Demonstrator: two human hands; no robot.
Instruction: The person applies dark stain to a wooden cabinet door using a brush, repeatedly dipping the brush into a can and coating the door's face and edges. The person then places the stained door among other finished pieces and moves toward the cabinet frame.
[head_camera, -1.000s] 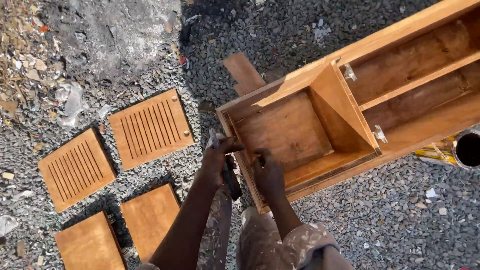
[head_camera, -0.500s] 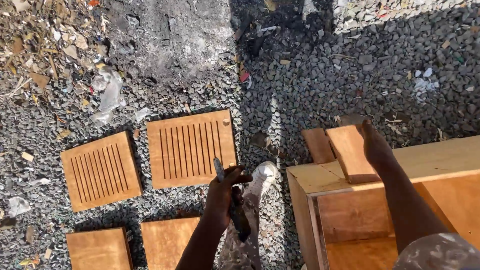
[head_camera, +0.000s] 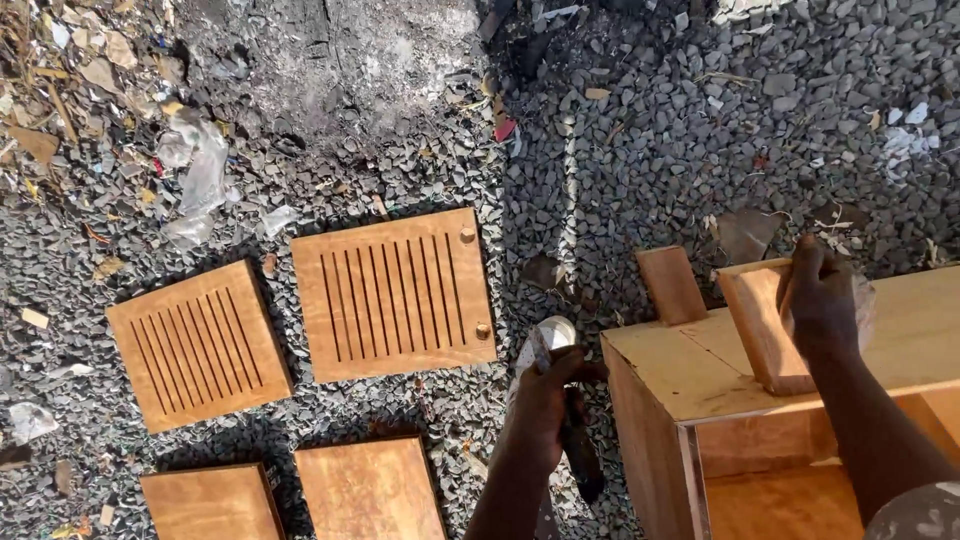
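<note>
The right hand gripped the cabinet leg to steady it, while the left hand clutched a brush.

Two slatted wooden panels lie flat on the gravel: the larger slatted panel is the landmark, and the smaller slatted panel lies just to its left, tilted. Below the larger one lie two plain wooden boards, side by side at the bottom edge. Up and to its left, crumpled clear plastic lies beside dry leaves and litter.
</note>
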